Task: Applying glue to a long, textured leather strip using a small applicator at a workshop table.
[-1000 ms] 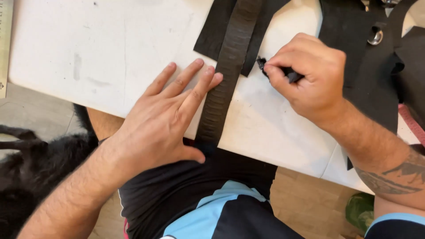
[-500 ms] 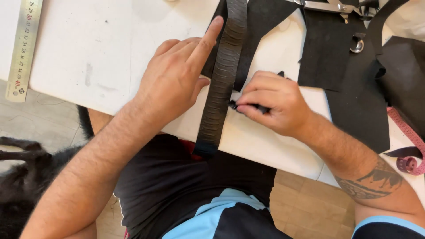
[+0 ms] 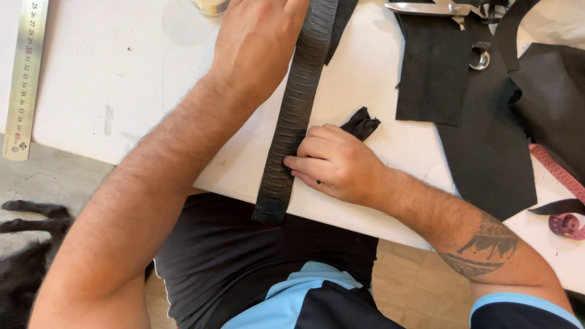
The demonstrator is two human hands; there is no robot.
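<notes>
A long dark textured leather strap [image 3: 294,116] runs down the white table [image 3: 122,85] and hangs over its near edge. My left hand [image 3: 259,36] lies flat on the strap's upper part near the top of the view, fingers partly cut off. My right hand [image 3: 332,163] is closed around a small black cloth [image 3: 361,125] and presses it against the strap's right edge, low on the table.
A steel ruler [image 3: 23,79] lies at the far left. Black leather pieces [image 3: 487,122] cover the right side, with metal pliers [image 3: 426,8] and a metal ring [image 3: 479,60] at the top. A pink tape measure [image 3: 563,201] curls at the right edge. A black furry animal [image 3: 24,256] lies on the floor.
My left hand has slid farther up the strap and flattened. My right hand with the cloth moved left and down onto the strap's edge.
</notes>
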